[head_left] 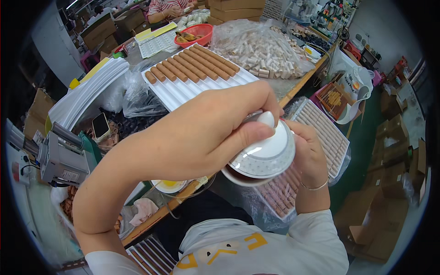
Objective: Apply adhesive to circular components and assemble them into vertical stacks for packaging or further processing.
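Note:
Close in front of me is a white lidded cup (242, 181). My left hand (224, 112) comes across from the left and pinches the knob of its white lid (270, 156), which has a grey speckled band. The lid sits tilted, and a brown strip shows between its near edge and the cup's rim. My right hand (309, 151) is closed around the cup's right side; whether there is a handle is hidden. Beyond my left hand lies a white ridged tray (176, 94) with several brown rolls (190, 64) lying in its grooves.
A clear bag of small pale cylinders (270, 52) and a red basket (205, 31) holding bananas lie farther back. Filled trays (339, 158) stand at the right. On the left are a grey machine (64, 160) and a phone (101, 124). Another person (167, 9) sits across the table.

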{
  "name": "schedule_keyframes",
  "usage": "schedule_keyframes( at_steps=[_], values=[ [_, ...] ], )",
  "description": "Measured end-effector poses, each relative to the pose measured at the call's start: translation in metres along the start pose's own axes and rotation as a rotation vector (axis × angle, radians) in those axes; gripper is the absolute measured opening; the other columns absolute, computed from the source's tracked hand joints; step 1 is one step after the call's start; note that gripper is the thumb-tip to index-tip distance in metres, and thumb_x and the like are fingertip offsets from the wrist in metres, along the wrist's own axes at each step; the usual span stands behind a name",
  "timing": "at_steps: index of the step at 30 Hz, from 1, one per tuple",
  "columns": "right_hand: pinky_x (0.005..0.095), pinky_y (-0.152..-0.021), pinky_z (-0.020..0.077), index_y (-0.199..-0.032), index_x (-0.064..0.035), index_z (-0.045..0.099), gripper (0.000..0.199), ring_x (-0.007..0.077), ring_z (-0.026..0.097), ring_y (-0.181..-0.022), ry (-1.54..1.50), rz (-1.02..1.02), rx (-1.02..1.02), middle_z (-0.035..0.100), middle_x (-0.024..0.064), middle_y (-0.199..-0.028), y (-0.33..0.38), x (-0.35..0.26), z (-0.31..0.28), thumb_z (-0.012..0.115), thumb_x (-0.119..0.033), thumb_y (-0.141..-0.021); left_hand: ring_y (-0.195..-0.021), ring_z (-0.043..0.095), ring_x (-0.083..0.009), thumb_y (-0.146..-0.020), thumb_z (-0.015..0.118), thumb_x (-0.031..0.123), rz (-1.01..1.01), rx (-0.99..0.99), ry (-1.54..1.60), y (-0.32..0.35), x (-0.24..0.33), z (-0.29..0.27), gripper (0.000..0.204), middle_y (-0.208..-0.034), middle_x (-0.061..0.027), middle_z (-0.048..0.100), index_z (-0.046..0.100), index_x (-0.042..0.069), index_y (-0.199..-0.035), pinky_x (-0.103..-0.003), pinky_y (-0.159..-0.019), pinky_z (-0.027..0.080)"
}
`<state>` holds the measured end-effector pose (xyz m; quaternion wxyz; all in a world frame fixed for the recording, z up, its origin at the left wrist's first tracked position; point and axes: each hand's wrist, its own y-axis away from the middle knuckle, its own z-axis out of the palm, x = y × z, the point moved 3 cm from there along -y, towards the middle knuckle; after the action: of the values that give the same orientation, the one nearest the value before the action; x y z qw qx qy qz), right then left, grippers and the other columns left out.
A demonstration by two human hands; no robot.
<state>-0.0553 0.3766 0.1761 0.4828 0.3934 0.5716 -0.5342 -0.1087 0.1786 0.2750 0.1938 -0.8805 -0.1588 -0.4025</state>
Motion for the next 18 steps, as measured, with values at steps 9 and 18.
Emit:
schedule_keyframes(
  at_steps=[9,18],
  values=[
    [0.0176,-0.044,0.0357,-0.081,-0.0023,0.060,0.029,0.0010,0.043,-0.051,0.059,0.069,0.077,0.048,-0.0047,-0.064,-0.003,0.015,-0.016,0.049,-0.024,-0.098,-0.114,0.058,-0.0305,-0.095,0.051,0.006,0.194,-0.012,-0.235,-0.013,-0.026,0.009,0.010,-0.124,-0.0169,0.059,0.051,0.003,-0.104,-0.037,-0.094,0.046],
    [0.0194,-0.043,0.0364,-0.076,-0.0058,0.055,0.030,0.0027,0.041,-0.049,0.067,0.093,0.175,0.044,-0.0043,-0.061,-0.008,0.039,-0.039,0.049,-0.025,-0.098,-0.120,0.054,-0.0323,-0.093,0.057,0.010,0.133,0.133,-0.203,-0.021,-0.064,0.024,0.031,-0.128,-0.0165,0.056,0.050,0.002,-0.123,-0.038,-0.100,0.043]
  ],
)
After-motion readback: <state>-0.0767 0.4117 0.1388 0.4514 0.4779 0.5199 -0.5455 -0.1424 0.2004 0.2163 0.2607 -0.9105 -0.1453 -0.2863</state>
